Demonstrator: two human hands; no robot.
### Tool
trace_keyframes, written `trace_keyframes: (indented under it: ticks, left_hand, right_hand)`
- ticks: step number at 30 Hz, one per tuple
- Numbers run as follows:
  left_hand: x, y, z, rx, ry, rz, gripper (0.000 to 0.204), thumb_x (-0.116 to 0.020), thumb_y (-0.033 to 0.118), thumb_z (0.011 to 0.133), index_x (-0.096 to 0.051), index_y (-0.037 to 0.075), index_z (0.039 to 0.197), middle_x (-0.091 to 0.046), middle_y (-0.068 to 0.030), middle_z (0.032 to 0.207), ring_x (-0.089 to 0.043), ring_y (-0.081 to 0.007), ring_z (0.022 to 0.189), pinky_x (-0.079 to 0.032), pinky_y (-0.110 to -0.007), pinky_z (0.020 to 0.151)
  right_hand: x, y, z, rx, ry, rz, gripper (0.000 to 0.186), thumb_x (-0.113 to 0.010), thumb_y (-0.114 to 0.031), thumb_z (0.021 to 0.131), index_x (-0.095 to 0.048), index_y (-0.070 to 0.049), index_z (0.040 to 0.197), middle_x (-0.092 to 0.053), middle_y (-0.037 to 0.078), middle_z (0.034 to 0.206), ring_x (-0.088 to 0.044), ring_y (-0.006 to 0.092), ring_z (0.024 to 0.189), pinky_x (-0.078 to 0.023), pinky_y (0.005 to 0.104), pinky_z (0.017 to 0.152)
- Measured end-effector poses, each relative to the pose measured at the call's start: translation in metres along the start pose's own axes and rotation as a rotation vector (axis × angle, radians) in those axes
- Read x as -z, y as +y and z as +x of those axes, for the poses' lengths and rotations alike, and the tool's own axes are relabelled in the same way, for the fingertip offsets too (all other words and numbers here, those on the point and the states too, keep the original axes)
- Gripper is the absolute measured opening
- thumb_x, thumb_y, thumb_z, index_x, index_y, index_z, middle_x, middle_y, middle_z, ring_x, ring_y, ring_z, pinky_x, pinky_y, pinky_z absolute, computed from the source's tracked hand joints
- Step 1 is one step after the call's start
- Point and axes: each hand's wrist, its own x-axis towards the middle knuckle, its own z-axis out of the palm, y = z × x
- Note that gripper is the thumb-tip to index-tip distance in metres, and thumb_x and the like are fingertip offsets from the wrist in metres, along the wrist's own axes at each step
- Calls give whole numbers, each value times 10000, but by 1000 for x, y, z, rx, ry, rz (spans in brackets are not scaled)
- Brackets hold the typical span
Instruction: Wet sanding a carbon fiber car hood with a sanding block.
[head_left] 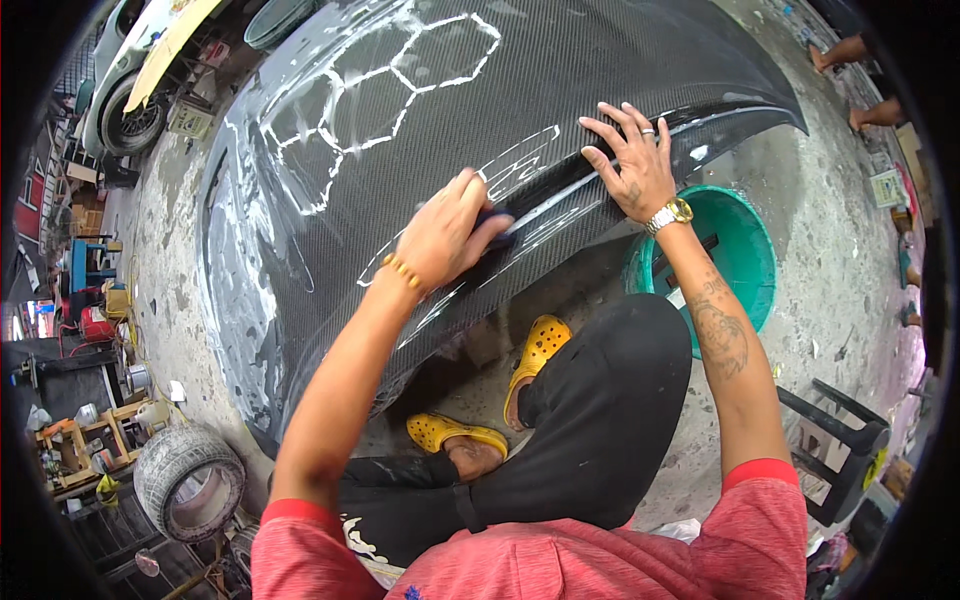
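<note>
A large carbon-fibre car hood (480, 110) lies in front of me, its woven dark surface wet and smeared with whitish residue. White outlined hexagons mark its far left part. My left hand (440, 230) is closed over a small dark pad (497, 228), pressing it against the hood beside a raised crease. Most of the pad is hidden under the fingers, and the hand is slightly blurred. Further right, my right hand (636, 165) rests on the hood near its glossy ridge, fingers spread and holding nothing.
A green bucket (735, 255) stands under my right forearm, beside the hood's edge. A black stool (840, 450) is at the lower right. At left are a loose tyre (190, 480), a wooden crate (95, 445) and a parked car (125, 110). Another person's bare feet (820, 58) show far right.
</note>
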Motion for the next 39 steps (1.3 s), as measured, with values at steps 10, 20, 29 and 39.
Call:
trace_keyframes:
  ticks: [10,20,29,39]
  left_hand:
    - [54,42,-101,752,548,-1371,300,-678,364,1009,-602,93,1114,-624,-23,954,-588,-127,829,-514,-287,691]
    - [42,91,-145,681,756,-2121,550,-570,422,1040,-540,-18,1369,-599,-121,1167,-571,-197,939,-527,-352,794]
    - [19,91,-113,755,640,-1811,488,-596,207,967,-570,34,1422,-673,-99,1147,-660,-179,964,-580,-337,859]
    - [-25,69,33,650,685,-1842,164,-675,253,1008,-655,92,1037,-679,-9,938,-647,-136,807,-547,-300,722]
  right_hand:
    - [63,23,-68,-312,322,655,316,-572,-214,1078,-666,-31,1317,-673,110,1314,-610,216,1237,-454,361,1066]
    - [-16,129,-197,186,-1061,252,340,-569,-334,1037,-682,-15,1067,-752,101,956,-722,267,859,-575,421,805]
    - [3,133,-206,-1442,-634,1120,325,-572,-307,1027,-678,0,1036,-750,149,998,-726,293,886,-591,409,833]
    - [127,-115,45,-681,-1159,1412,477,-581,-435,1053,-706,23,1100,-752,163,1021,-752,253,883,-637,421,777]
